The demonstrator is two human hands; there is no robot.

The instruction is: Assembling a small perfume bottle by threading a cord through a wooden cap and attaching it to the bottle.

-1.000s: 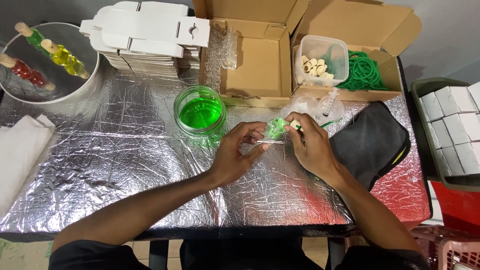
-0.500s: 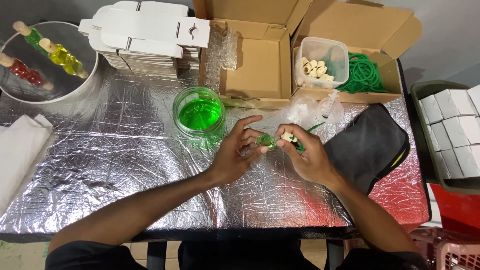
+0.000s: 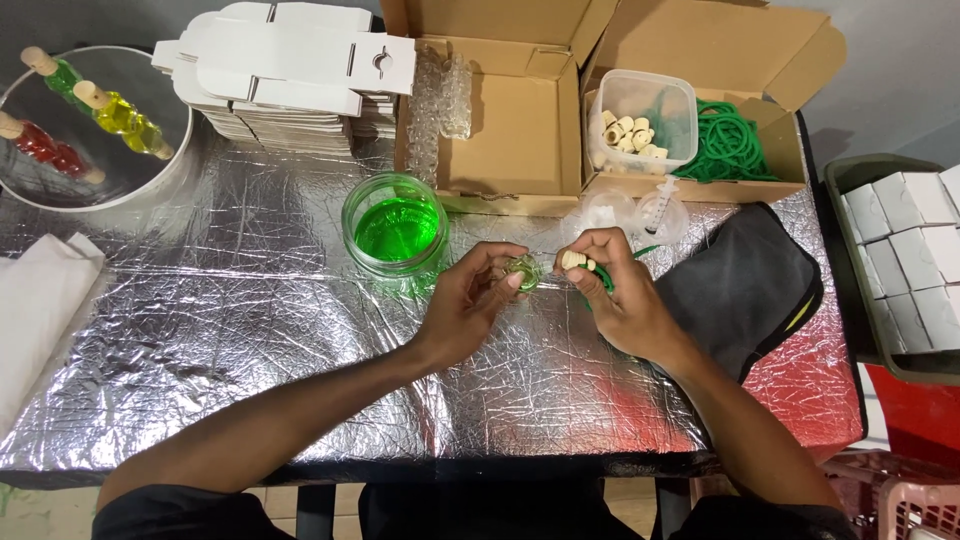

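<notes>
Two hands at a small bottle over the foil-covered bench (image 3: 250, 340)

Left hand (image 3: 470, 305) fingers pinch the small green bottle (image 3: 522, 270) beside the green jar (image 3: 396, 232); right hand (image 3: 615, 295) fingers grip a cork (image 3: 573, 260) touching it.

We see the scene evenly and fairly brightly lit from overhead, with no hard shadows. The crinkled silver foil (image 3: 250, 340) covering the table scatters the light into many small white glints, strongest toward the left and centre. The green liquid in the jar (image 3: 397, 228) glows vividly. The 2 forearms cast only soft, faint shade on the foil. Focus is sharp mid-frame; the corners look slightly dimmer and the straight edges bow a little near the borders.
</notes>
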